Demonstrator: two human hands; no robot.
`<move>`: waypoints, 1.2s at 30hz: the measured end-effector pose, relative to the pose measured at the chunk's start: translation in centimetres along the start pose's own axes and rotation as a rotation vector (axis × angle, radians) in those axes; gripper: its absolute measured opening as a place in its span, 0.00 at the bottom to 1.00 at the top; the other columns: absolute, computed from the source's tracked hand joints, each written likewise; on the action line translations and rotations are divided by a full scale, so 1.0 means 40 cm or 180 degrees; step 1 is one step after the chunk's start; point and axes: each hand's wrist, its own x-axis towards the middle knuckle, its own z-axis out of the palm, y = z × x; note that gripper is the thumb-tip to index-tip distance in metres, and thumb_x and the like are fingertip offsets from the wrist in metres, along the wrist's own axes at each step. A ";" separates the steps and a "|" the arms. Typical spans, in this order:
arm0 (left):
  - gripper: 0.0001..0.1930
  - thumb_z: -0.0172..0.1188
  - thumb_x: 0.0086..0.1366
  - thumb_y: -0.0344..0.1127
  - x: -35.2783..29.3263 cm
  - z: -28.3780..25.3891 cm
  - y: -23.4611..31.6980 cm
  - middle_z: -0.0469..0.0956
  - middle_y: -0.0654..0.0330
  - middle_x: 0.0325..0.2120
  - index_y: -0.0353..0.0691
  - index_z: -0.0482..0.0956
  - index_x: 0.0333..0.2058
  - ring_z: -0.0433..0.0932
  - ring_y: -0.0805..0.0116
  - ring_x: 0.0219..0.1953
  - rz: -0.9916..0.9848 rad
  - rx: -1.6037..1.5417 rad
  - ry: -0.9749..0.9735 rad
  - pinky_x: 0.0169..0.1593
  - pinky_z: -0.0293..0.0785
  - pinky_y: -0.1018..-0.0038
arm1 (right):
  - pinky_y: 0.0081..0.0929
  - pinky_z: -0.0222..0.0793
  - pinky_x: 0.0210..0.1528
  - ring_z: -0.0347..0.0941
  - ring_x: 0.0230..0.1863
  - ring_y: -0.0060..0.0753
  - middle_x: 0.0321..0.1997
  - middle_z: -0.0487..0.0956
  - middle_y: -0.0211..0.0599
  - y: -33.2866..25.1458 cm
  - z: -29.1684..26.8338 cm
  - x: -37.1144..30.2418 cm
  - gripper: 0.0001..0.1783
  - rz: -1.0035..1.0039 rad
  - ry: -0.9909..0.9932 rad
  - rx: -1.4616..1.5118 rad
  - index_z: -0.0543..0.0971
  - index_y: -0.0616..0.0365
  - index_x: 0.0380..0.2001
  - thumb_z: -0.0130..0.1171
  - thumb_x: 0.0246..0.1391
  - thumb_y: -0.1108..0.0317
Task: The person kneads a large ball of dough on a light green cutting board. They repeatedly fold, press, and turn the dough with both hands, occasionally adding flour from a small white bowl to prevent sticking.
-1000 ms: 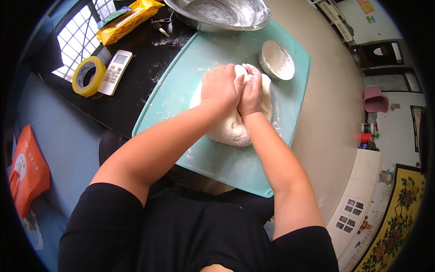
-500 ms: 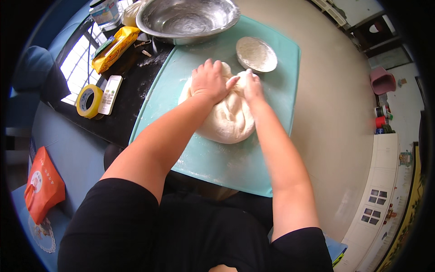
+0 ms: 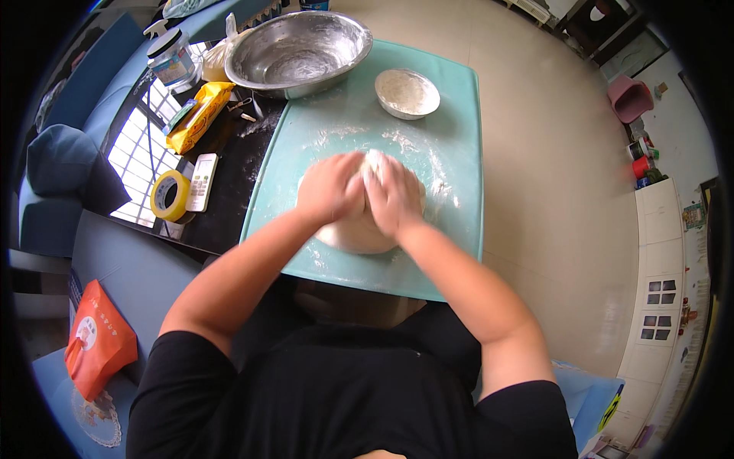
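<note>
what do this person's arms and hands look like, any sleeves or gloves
Short black sleeves with no visible pattern; below them the arms are uncovered, with no watch or bracelet showing. The left hand and right hand wear no gloves; blur hides whether there are rings.

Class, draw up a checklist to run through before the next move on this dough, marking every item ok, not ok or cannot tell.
1. Left hand and right hand both on the dough: ok.
2. Dough fully on the turquoise board: ok, no overhang shows.
3. Small metal bowl upright with flour inside: ok.
4. Remote control and yellow tape roll off the board: ok, both on the black table.
5. Board free of loose flour: not ok, streaks lie beyond the dough.
6. Dough's underside unstuck: cannot tell, hidden.
</note>
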 end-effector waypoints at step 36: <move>0.23 0.51 0.56 0.42 -0.132 0.040 0.033 0.72 0.57 0.50 0.42 0.73 0.50 0.68 0.56 0.55 0.0582 0.0997 0.0819 0.60 0.56 0.57 | 0.59 0.46 0.61 0.57 0.56 0.65 0.57 0.62 0.58 -0.034 -0.010 -0.109 0.24 -0.0970 0.0375 -0.0609 0.68 0.58 0.51 0.45 0.55 0.56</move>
